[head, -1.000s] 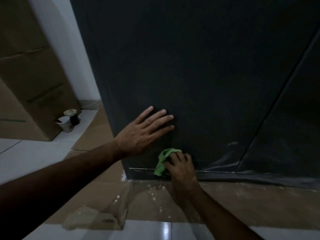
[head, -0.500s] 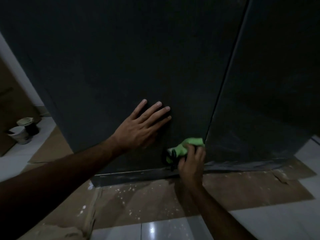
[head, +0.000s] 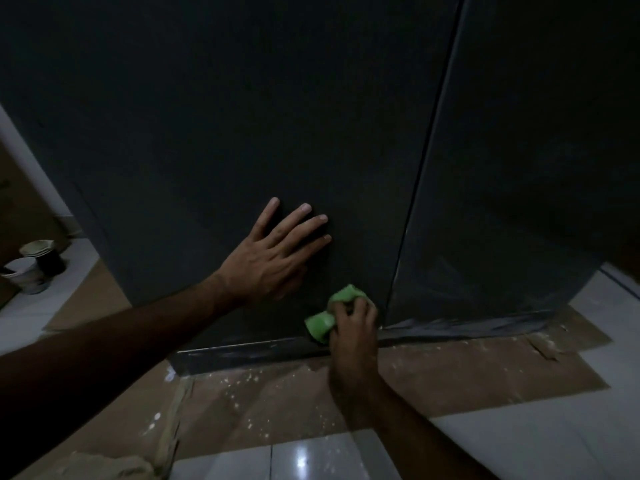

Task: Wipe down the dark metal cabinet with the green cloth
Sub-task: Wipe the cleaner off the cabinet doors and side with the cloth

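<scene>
Cabinet (head: 242,116) dark grey – cloth (head: 320,323) bright green – floor paper (head: 277,403) brown, white-speckled – tiles (head: 519,445) white.

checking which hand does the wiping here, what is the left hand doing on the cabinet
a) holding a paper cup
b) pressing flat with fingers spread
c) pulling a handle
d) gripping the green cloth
b: the left hand lies flat with fingers spread on the dark cabinet panel, while the right hand grips the green cloth low by the base.
</scene>
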